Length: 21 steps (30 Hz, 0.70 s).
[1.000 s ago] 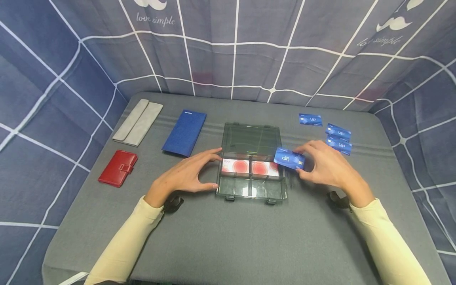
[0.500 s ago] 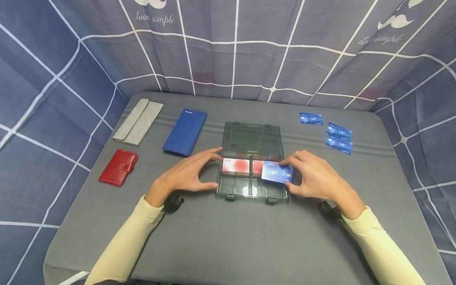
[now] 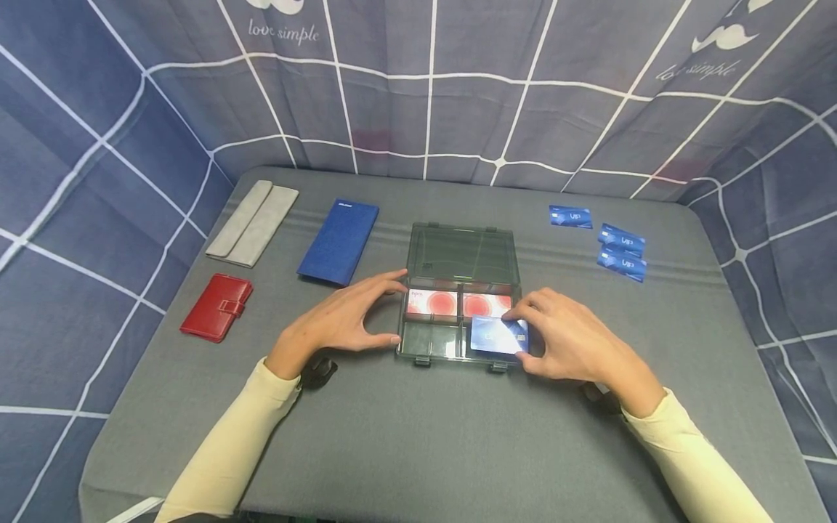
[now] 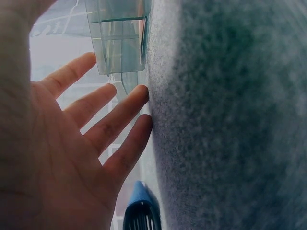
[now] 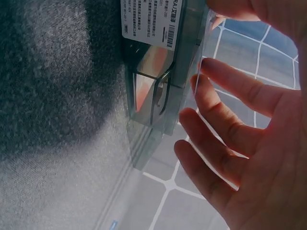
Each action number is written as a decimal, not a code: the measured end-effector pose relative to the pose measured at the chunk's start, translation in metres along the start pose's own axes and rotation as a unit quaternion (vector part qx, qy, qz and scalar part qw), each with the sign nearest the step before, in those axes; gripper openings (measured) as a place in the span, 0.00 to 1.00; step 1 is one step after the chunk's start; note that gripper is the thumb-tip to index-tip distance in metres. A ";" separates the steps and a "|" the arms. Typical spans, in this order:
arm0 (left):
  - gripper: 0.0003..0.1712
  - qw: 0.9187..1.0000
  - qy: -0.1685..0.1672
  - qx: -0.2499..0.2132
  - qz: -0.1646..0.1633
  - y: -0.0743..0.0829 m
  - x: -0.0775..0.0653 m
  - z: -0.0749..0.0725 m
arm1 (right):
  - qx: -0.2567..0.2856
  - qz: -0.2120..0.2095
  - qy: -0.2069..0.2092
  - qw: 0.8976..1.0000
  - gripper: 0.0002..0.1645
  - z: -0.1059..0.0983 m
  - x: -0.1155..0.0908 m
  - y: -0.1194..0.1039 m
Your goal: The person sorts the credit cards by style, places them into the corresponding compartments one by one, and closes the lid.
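A dark translucent divided case (image 3: 431, 343) lies with its lid (image 3: 463, 253) folded back, away from me. Two white cards with red circles, a left one (image 3: 433, 302) and a right one (image 3: 487, 304), fill its far compartments. Over the near right compartment, my right hand (image 3: 567, 335) pinches a blue VIP card (image 3: 495, 335) by its right end. In the right wrist view that card shows edge-on as a thin line (image 5: 199, 72) beside the case. My left hand (image 3: 340, 317) is spread at the case's left side, fingertips right at the rim; the left wrist view shows its fingers extended.
Several wallets lie on the left: a red one (image 3: 217, 308), a grey one (image 3: 253, 224) and a blue folder (image 3: 338, 243). At the back right are more blue cards, one alone (image 3: 571, 216) and two overlapping (image 3: 622, 250). A checked curtain (image 3: 392, 109) encloses the grey table (image 3: 418, 436).
My right hand has carried the blue card left and toward me, from the case's right edge to over its near right compartment. The left hand has stayed in place.
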<state>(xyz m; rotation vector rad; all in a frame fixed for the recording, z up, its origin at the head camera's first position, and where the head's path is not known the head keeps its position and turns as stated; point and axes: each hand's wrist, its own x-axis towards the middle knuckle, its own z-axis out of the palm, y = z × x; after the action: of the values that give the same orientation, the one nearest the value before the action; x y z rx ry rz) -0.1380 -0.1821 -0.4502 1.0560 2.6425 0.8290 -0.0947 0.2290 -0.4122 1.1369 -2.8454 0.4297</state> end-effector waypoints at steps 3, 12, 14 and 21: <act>0.48 1.000 0.003 -0.001 0.003 0.000 0.000 0.000 | -0.001 -0.004 -0.005 1.000 0.34 0.001 0.000 -0.002; 0.49 1.000 0.002 0.003 0.007 -0.002 0.000 0.001 | -0.018 -0.024 -0.016 0.999 0.34 0.003 0.004 -0.008; 0.49 1.000 0.003 0.003 0.007 -0.002 0.000 0.001 | -0.021 -0.033 -0.013 0.999 0.33 0.003 0.006 -0.008; 0.48 1.000 0.005 0.003 0.004 -0.002 0.000 0.001 | -0.031 -0.067 -0.006 0.997 0.32 0.001 0.011 -0.010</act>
<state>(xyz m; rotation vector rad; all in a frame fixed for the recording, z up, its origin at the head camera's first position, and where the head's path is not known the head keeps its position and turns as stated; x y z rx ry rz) -0.1386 -0.1829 -0.4515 1.0680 2.6523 0.8317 -0.0961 0.2146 -0.4090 1.3120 -2.7488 0.3267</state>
